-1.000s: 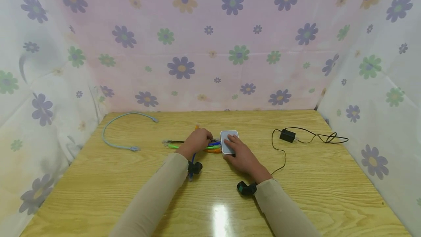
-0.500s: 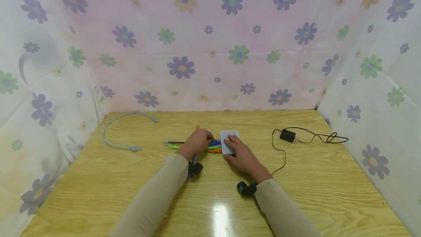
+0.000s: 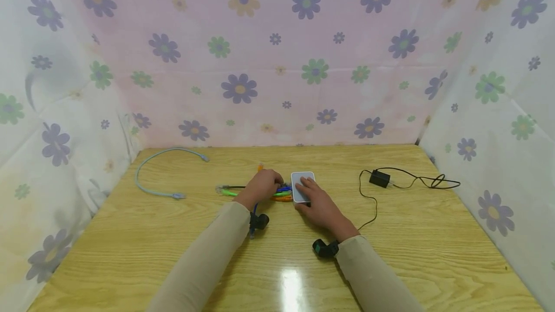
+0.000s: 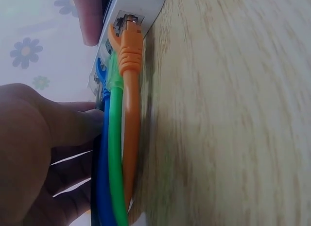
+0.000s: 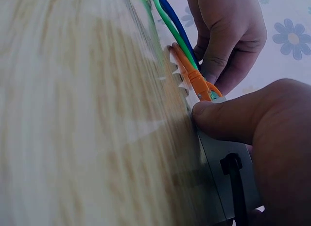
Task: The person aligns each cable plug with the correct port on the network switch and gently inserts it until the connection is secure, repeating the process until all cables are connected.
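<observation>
A small white network switch (image 3: 298,180) with a grey top lies mid-table. My right hand (image 3: 322,208) holds it, fingers across the top and thumb along the side. Orange (image 4: 131,85), green (image 4: 115,133) and blue (image 4: 104,187) Ethernet cables have their plugs at its left-side ports. Behind the blue one runs a black Ethernet cable (image 4: 95,206). My left hand (image 3: 261,186) pinches at this black cable close to the ports; its plug is hidden by fingers and the blue cable. In the right wrist view a black power lead (image 5: 236,187) enters the switch.
A pale blue Ethernet cable (image 3: 139,184) lies curved at the back left. To the right is a black power adapter (image 3: 379,178) with a thin looped cord. A blue cable end (image 3: 252,234) pokes out beneath the left wrist. Flowered cloth (image 3: 277,124) surrounds the table (image 3: 416,244).
The left hand has shifted very slightly right toward the switch. The right hand and the switch stay where they were.
</observation>
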A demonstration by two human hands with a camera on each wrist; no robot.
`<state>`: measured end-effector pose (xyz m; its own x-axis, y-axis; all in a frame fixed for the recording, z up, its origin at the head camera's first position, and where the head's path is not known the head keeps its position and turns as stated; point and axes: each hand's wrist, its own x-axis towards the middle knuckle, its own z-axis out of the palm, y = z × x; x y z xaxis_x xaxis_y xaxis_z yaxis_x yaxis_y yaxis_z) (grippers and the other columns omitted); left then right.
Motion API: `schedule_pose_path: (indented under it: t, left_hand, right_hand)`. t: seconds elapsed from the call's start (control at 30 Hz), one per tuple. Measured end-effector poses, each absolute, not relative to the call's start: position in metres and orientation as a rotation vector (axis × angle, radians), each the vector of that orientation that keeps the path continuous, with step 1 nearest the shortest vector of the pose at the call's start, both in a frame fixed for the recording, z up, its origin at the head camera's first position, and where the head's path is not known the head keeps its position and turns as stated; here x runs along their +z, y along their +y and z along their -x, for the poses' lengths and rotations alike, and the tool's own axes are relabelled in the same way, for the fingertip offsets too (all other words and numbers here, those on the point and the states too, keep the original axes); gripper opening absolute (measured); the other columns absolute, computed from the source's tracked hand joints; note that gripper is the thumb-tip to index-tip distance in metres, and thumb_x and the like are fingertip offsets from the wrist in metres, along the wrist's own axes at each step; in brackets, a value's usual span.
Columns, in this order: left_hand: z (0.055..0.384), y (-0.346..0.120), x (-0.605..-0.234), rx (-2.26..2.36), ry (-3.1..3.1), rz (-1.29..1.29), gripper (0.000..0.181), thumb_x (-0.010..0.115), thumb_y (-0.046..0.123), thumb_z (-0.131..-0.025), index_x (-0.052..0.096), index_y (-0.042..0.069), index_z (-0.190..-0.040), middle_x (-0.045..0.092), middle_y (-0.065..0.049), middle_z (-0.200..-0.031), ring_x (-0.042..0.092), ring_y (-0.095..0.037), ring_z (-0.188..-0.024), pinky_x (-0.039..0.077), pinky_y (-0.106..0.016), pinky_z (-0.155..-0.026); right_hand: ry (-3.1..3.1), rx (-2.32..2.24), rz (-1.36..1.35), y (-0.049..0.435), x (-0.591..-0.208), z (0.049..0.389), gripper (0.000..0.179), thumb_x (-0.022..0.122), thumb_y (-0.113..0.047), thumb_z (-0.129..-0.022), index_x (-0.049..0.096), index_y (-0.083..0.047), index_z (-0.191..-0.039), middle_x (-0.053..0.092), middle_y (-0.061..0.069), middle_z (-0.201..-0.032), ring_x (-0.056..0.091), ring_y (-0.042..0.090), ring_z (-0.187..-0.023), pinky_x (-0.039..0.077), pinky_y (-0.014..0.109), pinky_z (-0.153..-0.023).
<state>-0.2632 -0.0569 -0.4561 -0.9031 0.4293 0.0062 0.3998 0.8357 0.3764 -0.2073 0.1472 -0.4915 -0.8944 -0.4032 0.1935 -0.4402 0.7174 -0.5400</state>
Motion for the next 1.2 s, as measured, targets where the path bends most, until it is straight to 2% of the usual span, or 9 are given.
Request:
schedule_pose_path:
  t: [0.57,1.2]
  left_hand:
    - [0.2634,-0.0542,-0.4560,0.545,2.960,-0.757,0.023,0.055,0.005,-0.096,0.073,0.005,-0.109,0.072,-0.010,-0.108,0.067,-0.025,-0.101,0.055,-0.039,-0.087]
    - [0.2689,-0.0552,-0.4574,0.593,2.915,-0.769,0.026,0.053,0.001,-0.093,0.074,0.005,-0.108,0.072,-0.010,-0.107,0.067,-0.026,-0.103,0.055,-0.040,-0.089]
  right_hand:
    - [-2.863,0.973,-0.678,0.1437,-0.4859,0.2050,0.059,0.065,-0.022,-0.093,0.044,-0.004,-0.145,0.030,0.015,-0.157,0.019,0.035,-0.149,0.029,0.054,-0.115]
    - [-2.851,0.994,-0.652,0.1422,-0.4874,0.2058,0.057,0.066,-0.021,-0.092,0.047,-0.007,-0.143,0.036,0.009,-0.155,0.024,0.030,-0.148,0.029,0.049,-0.116]
